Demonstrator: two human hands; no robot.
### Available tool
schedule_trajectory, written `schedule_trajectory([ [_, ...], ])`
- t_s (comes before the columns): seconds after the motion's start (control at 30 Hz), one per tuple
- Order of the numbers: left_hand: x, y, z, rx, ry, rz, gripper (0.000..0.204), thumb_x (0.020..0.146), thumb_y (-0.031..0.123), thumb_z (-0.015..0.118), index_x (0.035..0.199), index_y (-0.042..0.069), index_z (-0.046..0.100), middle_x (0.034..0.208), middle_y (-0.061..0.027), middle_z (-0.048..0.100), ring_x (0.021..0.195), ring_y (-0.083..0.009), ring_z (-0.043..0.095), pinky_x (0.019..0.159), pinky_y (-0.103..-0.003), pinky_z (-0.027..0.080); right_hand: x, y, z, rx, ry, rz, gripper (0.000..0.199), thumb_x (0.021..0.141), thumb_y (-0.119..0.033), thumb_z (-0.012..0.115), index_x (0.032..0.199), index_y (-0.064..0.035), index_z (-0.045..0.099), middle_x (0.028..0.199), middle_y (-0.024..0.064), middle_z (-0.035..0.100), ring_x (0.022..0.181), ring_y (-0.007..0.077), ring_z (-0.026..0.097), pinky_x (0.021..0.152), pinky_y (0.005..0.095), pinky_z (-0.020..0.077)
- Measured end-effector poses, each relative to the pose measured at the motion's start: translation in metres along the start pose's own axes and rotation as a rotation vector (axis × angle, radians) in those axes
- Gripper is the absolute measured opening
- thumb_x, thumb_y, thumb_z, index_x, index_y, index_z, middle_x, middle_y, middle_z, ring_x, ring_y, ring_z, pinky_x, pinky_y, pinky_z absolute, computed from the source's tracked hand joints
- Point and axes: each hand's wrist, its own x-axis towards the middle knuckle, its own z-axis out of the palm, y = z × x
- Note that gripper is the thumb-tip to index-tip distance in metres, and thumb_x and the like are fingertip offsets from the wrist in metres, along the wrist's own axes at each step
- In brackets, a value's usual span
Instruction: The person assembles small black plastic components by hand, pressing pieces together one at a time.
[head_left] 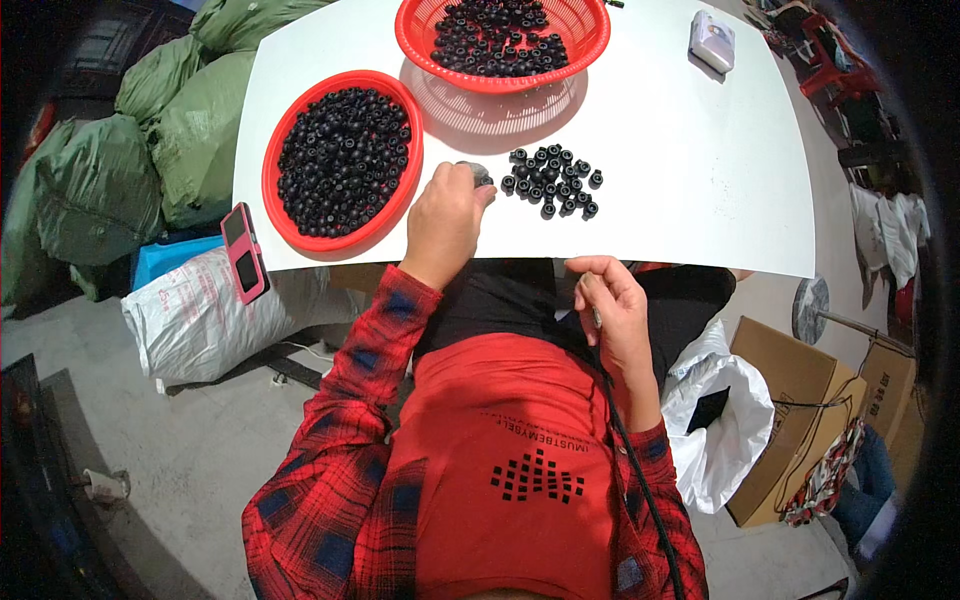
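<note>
My left hand [445, 222] rests at the table's near edge, between a red basket [268, 190] and a loose cluster of small black bead-like pieces [553, 180]. Its fingers are pinched around a small grey thing [474, 170] with a black piece at its side; the fingers partly hide both. Just off the edge, to the right, my right hand [618, 312] is closed with the index finger bent over. A thin greyish tip shows between its fingers, and a black cord [640, 475] runs from the hand down along my right side.
The red basket at left is heaped with the same black pieces. Another red basket [590, 60], holding more, stands at the table's far side. A small white pack [711, 42] lies far right. A pink-cased phone [244, 252] leans left of the white table [700, 190].
</note>
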Motion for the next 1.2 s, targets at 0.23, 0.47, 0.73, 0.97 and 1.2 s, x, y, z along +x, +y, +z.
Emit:
schedule_trajectory([
  [0.23,-0.006,0.001,-0.023,-1.487,-0.405,-0.731,0.027,0.097,0.023,0.052,0.103,-0.003,0.056,0.081,-0.0022,0.051,0.06,-0.0078,0.046,0.047,-0.02,0.038,-0.001,-0.001,-0.003,0.015,0.0,-0.01,0.02,0.093,-0.011,0.049,0.106,-0.0002,0.059,0.07,0.0004,0.054,0.043,0.0028,0.04,0.037,0.0165,0.0309],
  [0.47,-0.009,0.001,-0.02,-1.983,-0.385,-1.106,0.035,0.099,0.026,0.046,0.112,-0.006,0.052,0.086,-0.0094,0.057,0.059,-0.0119,0.046,0.038,-0.017,0.034,-0.001,0.003,-0.004,0.018,-0.004,-0.017,0.02,0.093,-0.011,0.05,0.106,0.0,0.059,0.07,0.0006,0.054,0.043,0.0029,0.04,0.037,0.0165,0.0306],
  [0.73,-0.018,-0.019,-0.006,-2.103,-0.455,-1.013,0.029,0.097,0.017,0.048,0.112,-0.007,0.051,0.092,-0.0123,0.058,0.08,-0.0169,0.054,0.056,-0.02,0.045,-0.001,0.011,-0.005,0.001,0.006,-0.007,0.02,0.093,-0.012,0.05,0.106,0.0,0.06,0.07,0.0005,0.053,0.043,0.0027,0.038,0.036,0.0161,0.0292],
  [0.97,-0.016,-0.007,-0.006,-2.203,-0.456,-0.996,0.022,0.095,0.012,0.051,0.108,-0.005,0.055,0.092,-0.0161,0.062,0.076,-0.021,0.057,0.067,-0.027,0.049,-0.007,0.005,-0.001,0.015,0.033,-0.009,0.019,0.093,-0.012,0.049,0.105,-0.0007,0.06,0.068,-0.0011,0.053,0.045,0.0009,0.04,0.037,0.0152,0.0306],
  [1.2,-0.019,0.007,-0.008,-2.094,-0.48,-0.884,0.024,0.095,0.018,0.054,0.105,-0.004,0.057,0.087,-0.0097,0.06,0.074,-0.0148,0.056,0.061,-0.021,0.048,-0.009,0.004,-0.002,0.013,0.035,-0.015,0.019,0.093,-0.011,0.049,0.105,-0.0008,0.06,0.069,-0.0007,0.054,0.044,0.001,0.039,0.037,0.0152,0.0305],
])
